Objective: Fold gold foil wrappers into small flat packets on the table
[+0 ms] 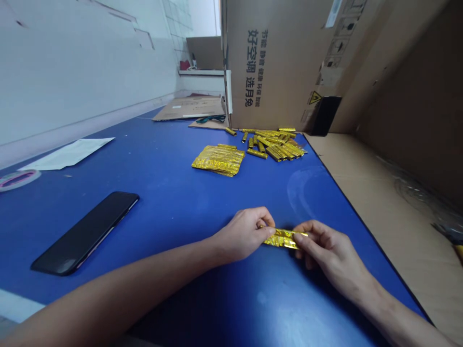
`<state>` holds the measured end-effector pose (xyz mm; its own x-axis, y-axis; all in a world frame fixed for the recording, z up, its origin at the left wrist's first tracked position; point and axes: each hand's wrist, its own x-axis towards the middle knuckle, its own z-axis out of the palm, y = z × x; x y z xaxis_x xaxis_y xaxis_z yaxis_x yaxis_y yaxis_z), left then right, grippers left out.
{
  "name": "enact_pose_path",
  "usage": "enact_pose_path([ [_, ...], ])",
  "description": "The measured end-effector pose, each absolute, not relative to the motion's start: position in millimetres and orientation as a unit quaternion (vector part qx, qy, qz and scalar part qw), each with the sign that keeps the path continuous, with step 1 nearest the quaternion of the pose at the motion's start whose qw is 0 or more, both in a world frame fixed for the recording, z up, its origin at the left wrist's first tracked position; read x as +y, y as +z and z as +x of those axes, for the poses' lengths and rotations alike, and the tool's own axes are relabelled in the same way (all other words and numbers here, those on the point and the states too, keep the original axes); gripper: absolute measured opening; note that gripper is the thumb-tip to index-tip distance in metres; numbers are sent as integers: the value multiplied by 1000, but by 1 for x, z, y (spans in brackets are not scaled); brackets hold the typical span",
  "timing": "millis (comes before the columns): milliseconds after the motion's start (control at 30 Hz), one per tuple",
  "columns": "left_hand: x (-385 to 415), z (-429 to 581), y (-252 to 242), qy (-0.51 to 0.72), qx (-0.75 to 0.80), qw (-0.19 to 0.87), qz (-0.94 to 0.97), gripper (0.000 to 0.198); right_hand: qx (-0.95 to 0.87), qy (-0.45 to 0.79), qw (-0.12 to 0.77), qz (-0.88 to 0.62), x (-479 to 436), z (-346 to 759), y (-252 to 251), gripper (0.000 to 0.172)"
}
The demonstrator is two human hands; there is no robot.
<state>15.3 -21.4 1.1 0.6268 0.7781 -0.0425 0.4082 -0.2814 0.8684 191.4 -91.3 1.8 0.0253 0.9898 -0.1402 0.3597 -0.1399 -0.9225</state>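
Note:
Between my two hands, just above the blue table, is a narrow strip of shiny gold foil (281, 238), partly folded along its length. My left hand (249, 231) pinches its left end between thumb and fingers. At the other end, my right hand (327, 248) is closed on the foil, with the thumb on top. Farther back lies a stack of flat gold foil sheets (219, 160). To its right is a loose pile of folded gold foil pieces (277, 143), several of them shaped like small tubes.
A black phone (87, 231) lies on the blue table (170, 212) at left. Behind it are a white paper (68, 153) and a roll of tape (20, 179). A large cardboard box (282, 62) stands behind the foil pile, with a dark rectangular object (325, 115) against it.

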Motion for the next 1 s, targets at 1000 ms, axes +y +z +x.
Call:
enact_pose_path([
  [1000, -22, 13, -8, 121, 255, 6, 959, 17, -787, 38, 123, -603, -87, 189, -2, 23],
])
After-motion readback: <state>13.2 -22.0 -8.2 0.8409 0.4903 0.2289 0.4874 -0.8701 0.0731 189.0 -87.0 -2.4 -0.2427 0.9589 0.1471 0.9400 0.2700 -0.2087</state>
